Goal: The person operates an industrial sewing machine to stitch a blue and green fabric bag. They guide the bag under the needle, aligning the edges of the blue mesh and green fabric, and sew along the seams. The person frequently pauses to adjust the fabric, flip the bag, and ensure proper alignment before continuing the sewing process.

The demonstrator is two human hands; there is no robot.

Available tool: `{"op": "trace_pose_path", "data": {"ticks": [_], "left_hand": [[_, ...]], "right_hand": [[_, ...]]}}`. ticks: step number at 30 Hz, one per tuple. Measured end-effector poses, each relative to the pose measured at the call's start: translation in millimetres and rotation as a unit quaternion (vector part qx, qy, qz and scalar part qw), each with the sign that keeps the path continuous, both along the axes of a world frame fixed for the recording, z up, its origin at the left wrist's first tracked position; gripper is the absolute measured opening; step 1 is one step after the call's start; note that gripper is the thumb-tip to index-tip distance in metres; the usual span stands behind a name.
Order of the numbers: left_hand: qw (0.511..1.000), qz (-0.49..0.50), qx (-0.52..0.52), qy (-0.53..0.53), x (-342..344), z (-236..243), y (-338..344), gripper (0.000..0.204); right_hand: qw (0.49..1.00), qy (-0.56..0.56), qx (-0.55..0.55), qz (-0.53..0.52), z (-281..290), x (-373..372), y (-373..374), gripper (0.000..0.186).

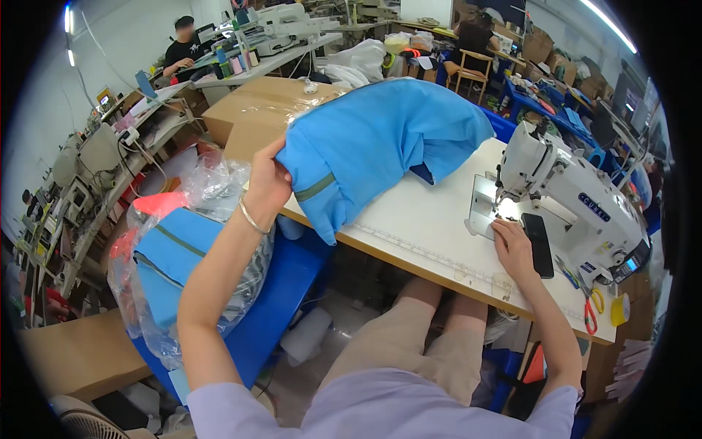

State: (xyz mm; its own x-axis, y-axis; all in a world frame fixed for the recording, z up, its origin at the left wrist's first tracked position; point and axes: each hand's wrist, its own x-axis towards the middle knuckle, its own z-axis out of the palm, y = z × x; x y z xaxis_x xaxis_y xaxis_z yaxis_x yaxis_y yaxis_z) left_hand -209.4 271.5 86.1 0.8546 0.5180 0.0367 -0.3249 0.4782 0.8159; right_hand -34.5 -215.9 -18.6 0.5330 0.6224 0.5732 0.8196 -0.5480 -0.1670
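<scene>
Left hand [267, 183] grips a bunched blue garment [380, 143] with a grey stripe, lifted over the counter's [424, 219] left end, while the right hand [513, 249] lies flat and empty beside a black phone [539, 244] at the white sewing machine [578, 197]. Left of the counter, a clear plastic bag [212, 183] holds folded blue pieces [172, 252]; red-handled scissors [589, 316] and a yellow tape roll [619, 309] lie at the right edge.
</scene>
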Motion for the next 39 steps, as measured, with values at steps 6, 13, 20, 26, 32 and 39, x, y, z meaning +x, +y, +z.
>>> {"op": "trace_pose_path", "data": {"ticks": [6, 13, 20, 26, 32, 39], "left_hand": [[0.997, 0.026, -0.068, 0.04, -1, -17, 16, 0.014], [0.997, -0.008, -0.054, 0.053, -2, -36, 41, 0.017], [0.992, -0.005, -0.074, 0.106, -4, -57, 62, 0.021], [0.966, 0.129, -0.01, 0.224, -22, -60, 63, 0.041], [0.854, 0.175, 0.43, 0.234, -50, -56, 20, 0.057], [0.971, -0.117, 0.171, 0.117, 84, -64, -49, 0.084]], "right_hand": [[1.0, -0.004, -0.005, -0.002, -1, 0, -6, 0.026], [1.0, -0.011, -0.009, 0.006, 1, -1, -5, 0.025], [1.0, -0.006, 0.007, -0.006, -2, 0, -7, 0.023], [1.0, 0.004, 0.008, -0.014, -1, -2, -6, 0.023], [1.0, -0.003, 0.01, -0.017, 1, 0, -10, 0.021], [1.0, 0.003, -0.001, -0.011, -1, 3, 3, 0.024]]}}
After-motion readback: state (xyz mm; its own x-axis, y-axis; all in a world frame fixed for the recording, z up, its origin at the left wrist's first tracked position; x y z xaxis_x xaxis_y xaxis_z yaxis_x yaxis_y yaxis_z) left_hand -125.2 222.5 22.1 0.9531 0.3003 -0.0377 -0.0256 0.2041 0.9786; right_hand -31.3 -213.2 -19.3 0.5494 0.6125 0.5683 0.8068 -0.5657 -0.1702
